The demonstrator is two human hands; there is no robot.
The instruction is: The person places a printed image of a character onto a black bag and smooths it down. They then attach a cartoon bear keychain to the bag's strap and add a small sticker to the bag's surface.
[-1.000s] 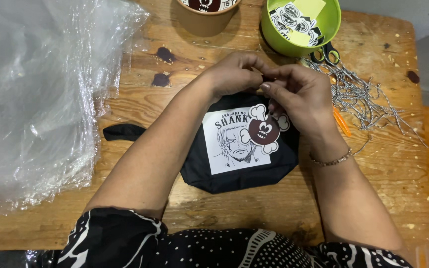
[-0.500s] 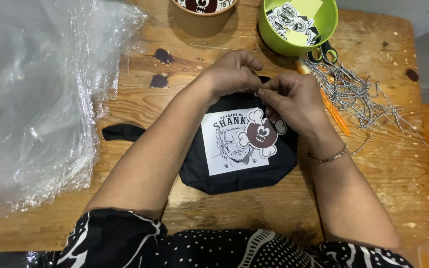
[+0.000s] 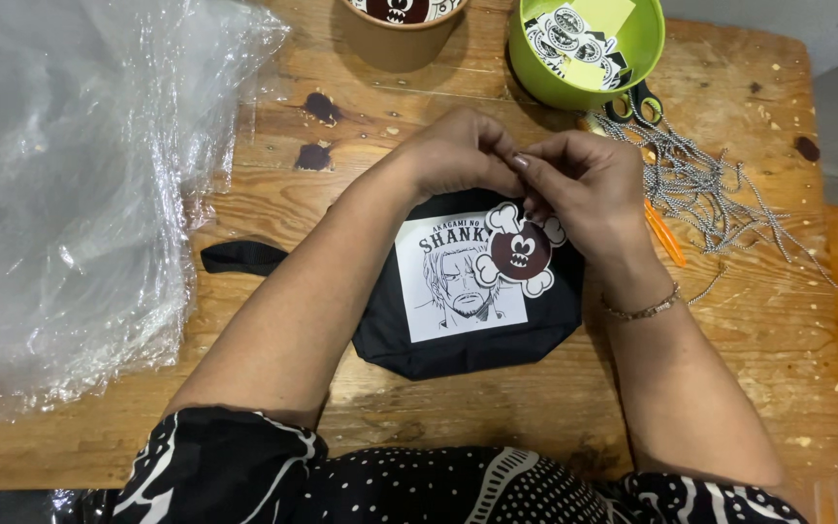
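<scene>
Our left hand (image 3: 458,155) and right hand (image 3: 579,189) pinch in a closed grip the far edge of the black fabric pouch (image 3: 467,311), bearing a skull-shaped tag (image 3: 521,250), on the wooden desk (image 3: 341,213).

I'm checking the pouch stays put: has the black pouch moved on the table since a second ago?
No. The black pouch lies where it did, judged against the dark stains.

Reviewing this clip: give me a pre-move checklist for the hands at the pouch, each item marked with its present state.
1. Black pouch flat on the table: ok.
2. Both hands at the pouch's top edge, left hand, right hand: ok.
3. Skull tag lying on the pouch: ok.
4. Tag fastened to the pouch: cannot tell, fingers hide the joint.
5. Cords and scissors within reach by the right hand: ok.
6. Plastic bags apart from the pouch: ok.
</scene>
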